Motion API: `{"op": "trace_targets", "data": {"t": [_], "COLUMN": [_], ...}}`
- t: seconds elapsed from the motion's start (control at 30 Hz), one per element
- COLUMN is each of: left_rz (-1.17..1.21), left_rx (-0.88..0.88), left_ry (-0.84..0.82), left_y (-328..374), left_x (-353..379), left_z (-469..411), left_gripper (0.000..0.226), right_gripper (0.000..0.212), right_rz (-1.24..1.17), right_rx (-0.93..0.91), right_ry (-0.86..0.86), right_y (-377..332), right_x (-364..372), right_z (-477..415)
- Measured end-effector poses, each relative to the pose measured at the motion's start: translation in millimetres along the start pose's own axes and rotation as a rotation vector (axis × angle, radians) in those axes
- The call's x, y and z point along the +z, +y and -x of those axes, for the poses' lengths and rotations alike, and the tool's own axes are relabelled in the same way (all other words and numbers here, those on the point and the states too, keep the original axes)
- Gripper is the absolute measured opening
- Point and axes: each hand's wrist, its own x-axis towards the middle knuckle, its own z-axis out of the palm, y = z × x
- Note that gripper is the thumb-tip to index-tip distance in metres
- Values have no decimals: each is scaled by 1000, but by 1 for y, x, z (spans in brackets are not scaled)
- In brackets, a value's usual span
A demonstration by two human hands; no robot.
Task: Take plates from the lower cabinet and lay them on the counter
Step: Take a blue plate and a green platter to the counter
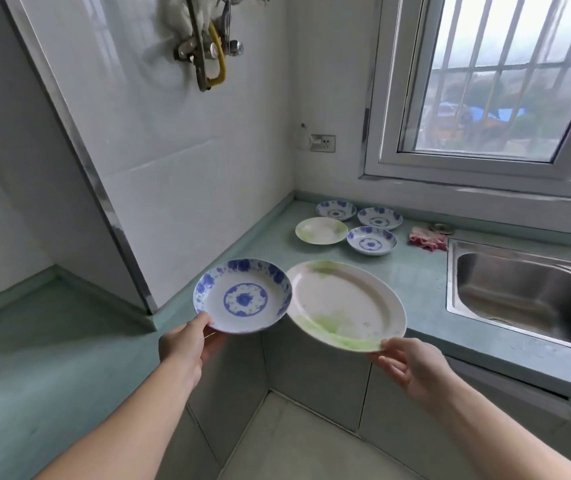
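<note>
My left hand (185, 346) grips the near rim of a round blue-and-white plate (242, 296), held level in the air at the counter's inner corner. My right hand (412, 367) holds the near edge of a large oval white plate with green smears (344, 304), tilted a little over the counter's front edge. The two held plates almost touch. Further back on the green counter (422, 282) lie three blue-and-white plates (371, 241) (379, 218) (336, 209) and one small white-green plate (321, 230), side by side.
A steel sink (526, 292) is set into the counter at the right, with a pink rag (427, 239) beside it. Grey lower cabinet doors (315, 379) stand below the counter. A window (495, 81) is above, and a wall socket (323, 143) sits in the corner.
</note>
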Motion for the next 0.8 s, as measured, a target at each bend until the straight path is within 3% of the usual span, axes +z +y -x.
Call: {"op": "trace_targets", "data": {"t": [0.33, 0.8], "left_rz": [14, -107], "left_rx": [-49, -110], "left_ry": [68, -133], "left_y": [-9, -1], "left_x": [94, 176], "left_z": [-66, -184], "left_gripper": [8, 4], "right_gripper": [15, 11], "right_rz": [111, 35], "right_rx": [14, 20], "right_ry": [-15, 160], "right_y": [-50, -54], "right_x": [-3, 19], "right_z": [-116, -179]}}
